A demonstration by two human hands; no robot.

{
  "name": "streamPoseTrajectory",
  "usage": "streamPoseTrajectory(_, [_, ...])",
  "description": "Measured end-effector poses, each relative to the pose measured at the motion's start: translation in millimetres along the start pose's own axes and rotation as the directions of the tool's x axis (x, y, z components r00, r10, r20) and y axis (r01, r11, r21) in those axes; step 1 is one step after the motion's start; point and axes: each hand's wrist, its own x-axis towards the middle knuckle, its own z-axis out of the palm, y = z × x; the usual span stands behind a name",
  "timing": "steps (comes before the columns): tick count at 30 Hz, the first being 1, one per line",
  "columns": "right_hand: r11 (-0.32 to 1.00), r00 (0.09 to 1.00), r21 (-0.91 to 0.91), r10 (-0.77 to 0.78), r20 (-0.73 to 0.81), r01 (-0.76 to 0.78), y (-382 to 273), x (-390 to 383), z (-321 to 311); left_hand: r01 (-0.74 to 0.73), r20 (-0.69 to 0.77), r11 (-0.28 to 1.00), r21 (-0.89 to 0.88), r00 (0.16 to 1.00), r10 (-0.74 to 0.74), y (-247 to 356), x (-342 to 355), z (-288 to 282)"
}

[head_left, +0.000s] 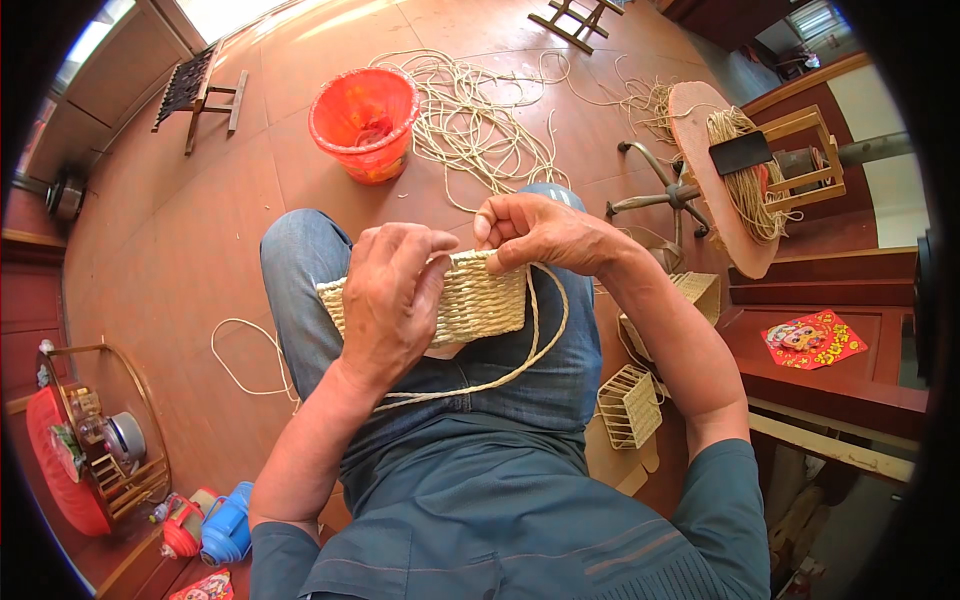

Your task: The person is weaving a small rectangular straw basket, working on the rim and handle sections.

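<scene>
A small pale woven basket (485, 300) of twisted cord rests across my lap, its rim turned away from me. My left hand (390, 290) lies over its left part, fingers curled and thumb bent toward them at the rim; what is between these fingertips is hidden. At the right end of the rim, my right hand (535, 232) is closed, its thumb pressed on the weave and its fingers bent beyond the edge. From beside the right hand a long cord (560, 330) loops down and back left across my thighs, passing under my left wrist.
A red bucket (364, 125) stands on the tiled floor ahead, beside a tangled heap of cord (480, 120). At right are a wheeled stool base (660, 190), a board (690, 130) with bundled cord and an open-framed basket (630, 408). Blue and red flasks (227, 525) stand lower left.
</scene>
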Motion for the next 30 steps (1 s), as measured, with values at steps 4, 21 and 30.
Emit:
streamPoseTrajectory(4, [0.999,0.999,0.043,0.017,0.032,-0.018,-2,2,-4,-0.006,-0.018,0.996,0.083,1.0,0.007,6,-12,6])
streamPoseTrajectory(21, [0.999,0.995,-0.041,0.031,0.097,-0.027,-9,0,-10,-0.026,-0.011,0.999,0.047,1.0,0.027,3,-12,28])
streamPoseTrajectory(30, [0.498,0.906,-0.829,-0.423,0.022,0.254,-32,-15,53,0.232,0.065,0.949,-0.212,0.973,-0.223,-1,-17,-20])
